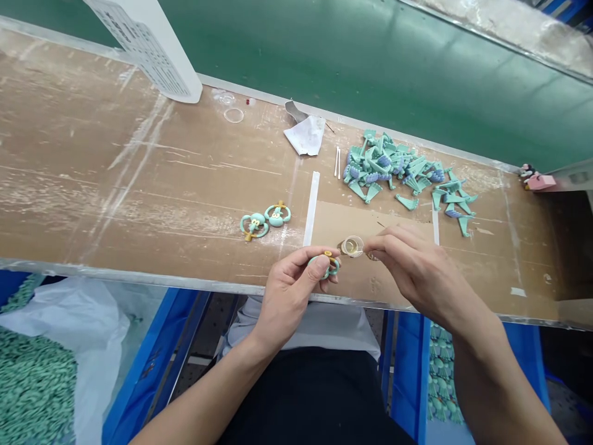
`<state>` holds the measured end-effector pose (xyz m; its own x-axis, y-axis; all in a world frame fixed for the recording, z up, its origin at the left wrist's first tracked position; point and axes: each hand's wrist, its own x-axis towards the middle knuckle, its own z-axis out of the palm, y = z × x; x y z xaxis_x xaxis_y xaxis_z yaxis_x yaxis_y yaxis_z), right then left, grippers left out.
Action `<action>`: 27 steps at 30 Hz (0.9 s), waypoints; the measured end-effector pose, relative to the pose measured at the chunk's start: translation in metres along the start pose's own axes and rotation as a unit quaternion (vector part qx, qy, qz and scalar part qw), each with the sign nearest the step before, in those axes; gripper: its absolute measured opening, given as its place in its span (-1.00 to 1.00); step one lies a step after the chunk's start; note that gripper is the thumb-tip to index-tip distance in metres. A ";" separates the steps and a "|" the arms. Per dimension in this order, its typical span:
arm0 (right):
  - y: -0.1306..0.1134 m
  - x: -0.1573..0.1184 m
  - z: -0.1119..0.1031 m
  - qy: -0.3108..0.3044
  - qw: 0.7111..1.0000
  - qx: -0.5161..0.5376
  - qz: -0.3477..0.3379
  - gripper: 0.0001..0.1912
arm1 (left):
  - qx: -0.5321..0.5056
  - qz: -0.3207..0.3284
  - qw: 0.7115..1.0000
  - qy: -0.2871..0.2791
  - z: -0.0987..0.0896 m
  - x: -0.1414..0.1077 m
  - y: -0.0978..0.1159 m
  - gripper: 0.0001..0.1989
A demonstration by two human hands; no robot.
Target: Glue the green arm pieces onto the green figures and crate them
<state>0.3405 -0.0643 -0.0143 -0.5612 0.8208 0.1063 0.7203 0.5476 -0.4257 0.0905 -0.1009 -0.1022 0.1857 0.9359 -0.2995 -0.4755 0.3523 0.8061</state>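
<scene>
Near the table's front edge, my left hand (294,281) pinches a turquoise toy figure torso (331,267) with looped arms and a yellow-brown part on top. My right hand (407,262) is closed with fingertips together on a thin pale stick (361,250), which looks like a cotton swab; most of it is hidden. Its tip points at a small clear cup (351,246) of yellowish liquid, between both hands. Left of them lie two assembled toy figures (254,226), turquoise heads with ring-like arms.
A heap of turquoise and lilac toy parts (386,162) lies at the back right. Cotton swabs (337,162) and a white scrap (306,135) lie nearby. A white printed board (157,52) stands at the back left. Blue bins (139,371) flank my lap.
</scene>
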 end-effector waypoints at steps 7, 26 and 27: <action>0.008 -0.004 -0.011 -0.053 0.998 -0.019 -0.042 -0.64 | 0.074 0.072 0.995 0.008 0.003 0.002 -0.002 -0.76; -0.030 -0.028 0.040 0.297 0.913 0.207 0.186 -0.86 | 0.172 0.123 0.977 0.008 0.013 0.001 -0.006 -0.90; -0.031 -0.028 0.041 0.294 0.915 0.205 0.187 -0.86 | 0.172 0.122 0.977 0.008 0.013 0.001 -0.005 -0.91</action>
<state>0.3173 -0.1112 -0.0410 0.0959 0.9497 0.2982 0.5357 0.2033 -0.8196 0.1048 -0.1016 -0.1002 0.0875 0.9927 -0.0830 -0.1850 0.0980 0.9778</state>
